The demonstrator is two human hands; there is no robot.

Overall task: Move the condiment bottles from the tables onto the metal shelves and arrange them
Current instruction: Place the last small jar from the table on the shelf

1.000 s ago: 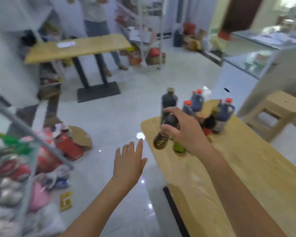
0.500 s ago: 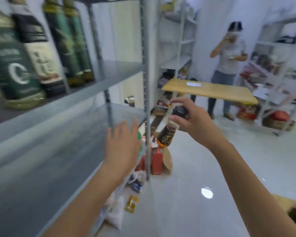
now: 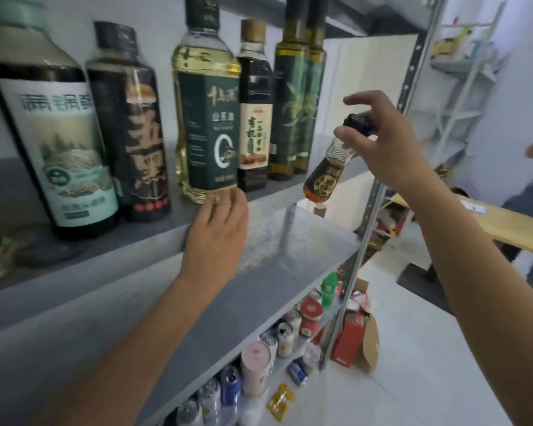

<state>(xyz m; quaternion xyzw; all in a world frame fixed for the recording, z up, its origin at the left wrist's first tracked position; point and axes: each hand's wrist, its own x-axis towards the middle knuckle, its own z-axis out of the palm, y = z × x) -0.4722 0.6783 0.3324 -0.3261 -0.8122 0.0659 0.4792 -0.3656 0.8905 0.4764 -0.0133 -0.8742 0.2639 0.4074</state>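
Bottle (image 3: pixel 325 176), small, dark sauce: pinched at cap by right hand (image 3: pixel 391 149), fingers (image 3: pixel 348 135) curled round neck. Hangs tilted, off shelf (image 3: pixel 105 262), base aimed at free end beside green bottles (image 3: pixel 290 118). Left hand (image 3: pixel 219 232): flat, holding nothing, fingertips touching oil bottle (image 3: pixel 208 124) base, likely steadying row.

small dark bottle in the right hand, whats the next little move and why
Probably bring the small dark bottle left, stand it upright and lower it onto the shelf beside the green bottles: the right hand pinches it by the cap, tilted, in the air near that shelf's right end.
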